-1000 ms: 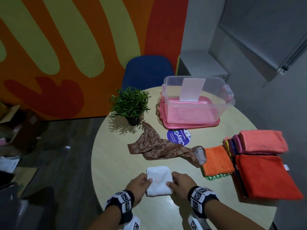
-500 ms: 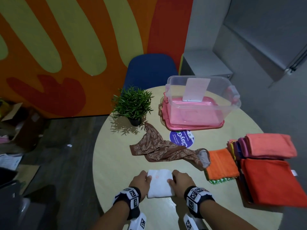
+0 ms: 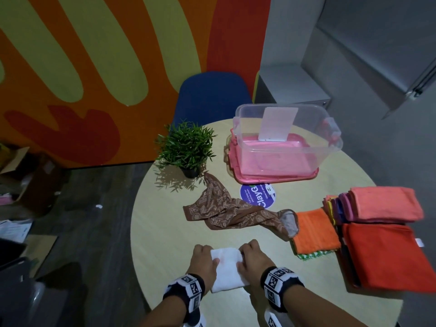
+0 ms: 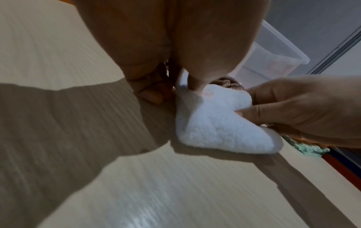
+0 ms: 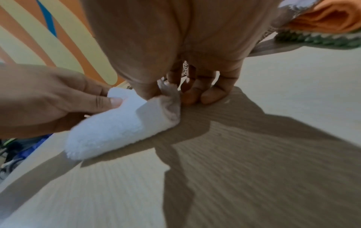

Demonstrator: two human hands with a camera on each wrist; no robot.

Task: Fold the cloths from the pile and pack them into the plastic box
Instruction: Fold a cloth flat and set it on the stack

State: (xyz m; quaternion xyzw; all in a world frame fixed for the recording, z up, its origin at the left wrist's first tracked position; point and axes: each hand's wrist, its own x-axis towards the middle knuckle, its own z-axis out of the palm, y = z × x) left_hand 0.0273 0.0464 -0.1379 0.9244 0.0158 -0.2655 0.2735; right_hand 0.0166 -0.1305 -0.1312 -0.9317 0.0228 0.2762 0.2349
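Both hands have slid the small white fluffy folded cloth [image 3: 227,267] nearer, left hand [image 3: 203,260] and right hand [image 3: 253,258] pinching its sides, so it looks ready for the clear plastic box [image 3: 286,140]

left hand [image 3: 204,260]: fingers curled, pinching | right hand [image 3: 253,258]: same

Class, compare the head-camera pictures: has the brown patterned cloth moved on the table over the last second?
No. The brown patterned cloth lies in the same spot, one end by the potted green plant, beside the round purple sticker; only the camera shifted.
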